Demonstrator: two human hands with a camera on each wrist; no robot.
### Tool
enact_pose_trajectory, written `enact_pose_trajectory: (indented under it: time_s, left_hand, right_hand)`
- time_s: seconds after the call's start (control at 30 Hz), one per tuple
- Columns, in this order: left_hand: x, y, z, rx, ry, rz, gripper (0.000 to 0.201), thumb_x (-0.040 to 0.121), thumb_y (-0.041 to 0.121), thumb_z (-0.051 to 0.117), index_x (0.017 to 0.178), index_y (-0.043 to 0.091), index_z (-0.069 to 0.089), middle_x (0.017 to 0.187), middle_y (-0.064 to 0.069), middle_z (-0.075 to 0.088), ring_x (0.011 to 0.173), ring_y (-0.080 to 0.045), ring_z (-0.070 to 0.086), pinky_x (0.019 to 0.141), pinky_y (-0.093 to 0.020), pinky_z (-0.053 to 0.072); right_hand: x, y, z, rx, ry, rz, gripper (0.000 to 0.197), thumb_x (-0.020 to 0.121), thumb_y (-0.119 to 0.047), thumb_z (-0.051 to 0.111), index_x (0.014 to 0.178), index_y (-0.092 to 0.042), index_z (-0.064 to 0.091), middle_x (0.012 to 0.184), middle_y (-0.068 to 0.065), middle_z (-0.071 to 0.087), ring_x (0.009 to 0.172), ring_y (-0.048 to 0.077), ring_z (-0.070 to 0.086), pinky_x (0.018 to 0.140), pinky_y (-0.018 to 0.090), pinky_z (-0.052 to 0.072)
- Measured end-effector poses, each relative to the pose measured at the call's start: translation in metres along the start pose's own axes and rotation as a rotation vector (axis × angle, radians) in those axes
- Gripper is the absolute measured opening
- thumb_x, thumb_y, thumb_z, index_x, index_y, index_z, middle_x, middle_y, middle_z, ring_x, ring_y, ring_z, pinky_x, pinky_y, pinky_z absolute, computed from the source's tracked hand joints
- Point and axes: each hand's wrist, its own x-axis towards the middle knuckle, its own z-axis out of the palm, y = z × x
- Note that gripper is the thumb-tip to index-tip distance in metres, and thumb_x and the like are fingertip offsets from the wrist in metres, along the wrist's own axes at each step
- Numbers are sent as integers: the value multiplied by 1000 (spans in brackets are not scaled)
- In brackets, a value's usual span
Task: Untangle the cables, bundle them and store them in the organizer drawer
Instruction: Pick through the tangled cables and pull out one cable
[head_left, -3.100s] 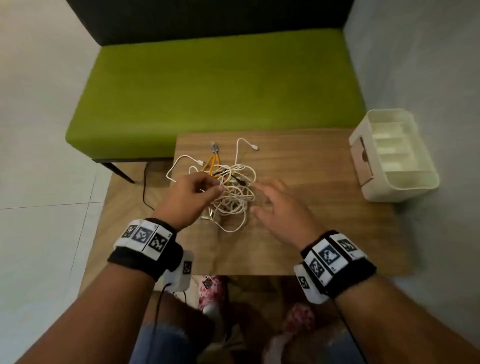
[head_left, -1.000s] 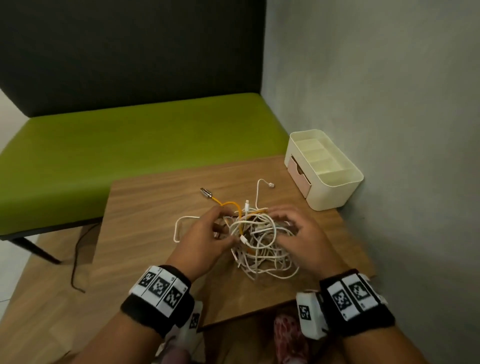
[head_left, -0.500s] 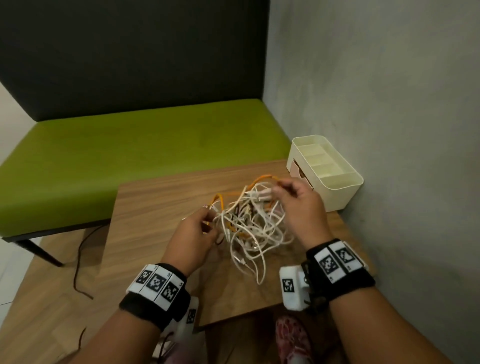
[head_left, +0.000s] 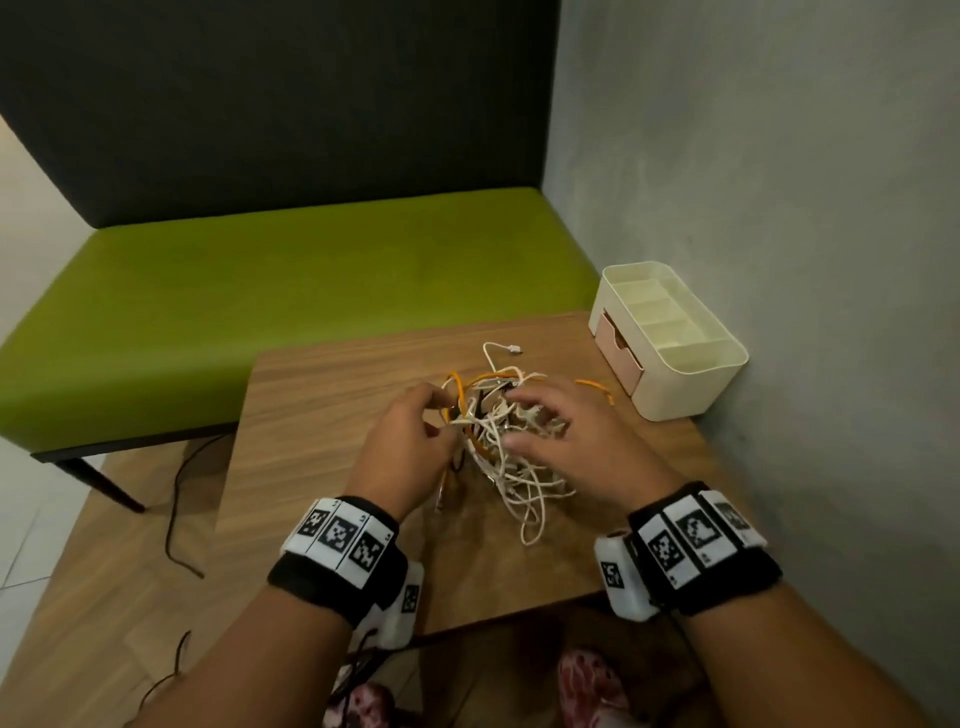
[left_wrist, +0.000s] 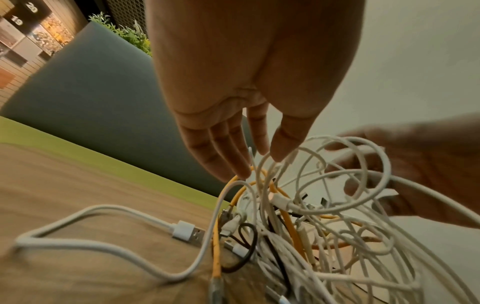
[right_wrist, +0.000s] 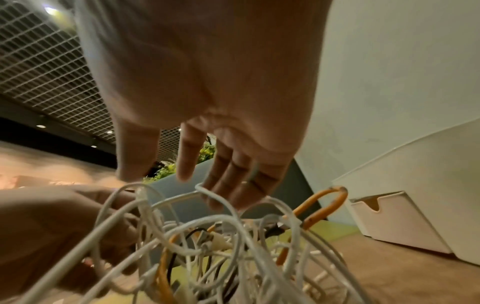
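Note:
A tangle of white, orange and black cables (head_left: 511, 460) (left_wrist: 298, 236) (right_wrist: 207, 246) lies mid-table. My left hand (head_left: 436, 415) (left_wrist: 259, 156) sits at the tangle's left side and pinches a white strand between thumb and fingers. Over the right side, my right hand (head_left: 519, 421) (right_wrist: 182, 174) is spread, with straight fingertips brushing the top loops and gripping nothing. An orange loop (head_left: 595, 385) (right_wrist: 324, 203) sticks out toward the cream organizer (head_left: 691, 374) (right_wrist: 415, 185). Its pink drawer (head_left: 615, 353) (right_wrist: 389, 222) is closed.
The wooden table (head_left: 322, 426) stands against a grey wall (head_left: 779, 208) on the right, with a green bench (head_left: 260, 291) behind it. A white USB plug (left_wrist: 187, 232) trails left of the tangle. A black cord (head_left: 176, 499) lies on the floor at left.
The tangle, lifted between both hands half a second ago, has come down onto the table. My right hand has let go and spread its fingers; the left keeps its hold.

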Motion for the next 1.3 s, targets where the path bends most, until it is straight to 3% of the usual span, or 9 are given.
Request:
enact_pose_trajectory:
  time_s: [0.17,0.47,0.57,0.73,0.87,1.0,1.1,1.2,1.3]
  left_hand:
    - [4,-18,-14,79,7,-30,27,88,14,65,108,30,58,115,13,57,79,-2,60,61,-21,43]
    - [31,-69,-11,352,-209,-8,50,89,15,62,137,29,54,142,-1,54,125,-30,51,105,-41,41]
    - [32,-69,1,568,-298,-25,47,91,29,56,138,36,50,143,7,51,119,-30,43,100,-42,40]
    - [20,-30,-9,535,-90,128,24,88,26,61,111,28,62,115,3,57,106,-22,48,83,-35,40]
    - [-5,-14,-7,499,-343,65,11,82,35,63,84,29,55,93,6,63,89,-19,61,75,-36,52]
    - [-13,-18,13,651,-595,39,28,87,25,61,114,32,61,113,1,63,104,-21,61,85,-32,50]
    - [-5,-25,15,657,-610,18,30,86,18,61,113,31,64,113,-1,63,104,-22,62,84,-29,48]
    - [6,-32,6,530,-518,-12,18,83,26,62,97,37,64,99,4,63,94,-18,63,80,-32,53]
    - [24,-41,-6,511,-309,-41,28,86,28,62,115,30,59,112,-3,58,102,-25,59,83,-36,49]
  right_hand:
    - [15,17,5,-451,143,127,14,95,-20,59,105,-22,69,111,-4,61,96,14,55,80,30,48]
    - [13,9,-9,-142,514,-21,7,91,-18,63,95,-16,68,112,-7,49,104,9,52,85,26,47]
    - [8,-3,-9,23,398,-113,3,90,-18,66,89,-19,69,102,-11,57,89,5,57,75,20,49]
    - [1,-13,2,182,148,-207,6,86,-12,73,83,-16,74,88,-10,65,80,12,62,70,18,48]
    - [2,-10,10,155,97,-201,4,87,-13,73,84,-15,74,90,-8,65,80,12,61,72,23,50]
    - [1,-8,9,209,113,-181,4,86,-11,73,84,-14,74,90,-8,67,82,11,62,73,22,51]
    - [2,-3,5,191,136,-125,4,87,-15,72,84,-17,74,90,-11,66,83,7,62,73,20,49]
    - [3,4,1,39,126,-27,8,89,-24,70,81,-24,70,88,-14,61,79,-1,56,68,14,41]
    - [4,9,0,-69,87,56,11,90,-31,69,81,-24,68,87,-15,58,78,-1,53,65,17,37]
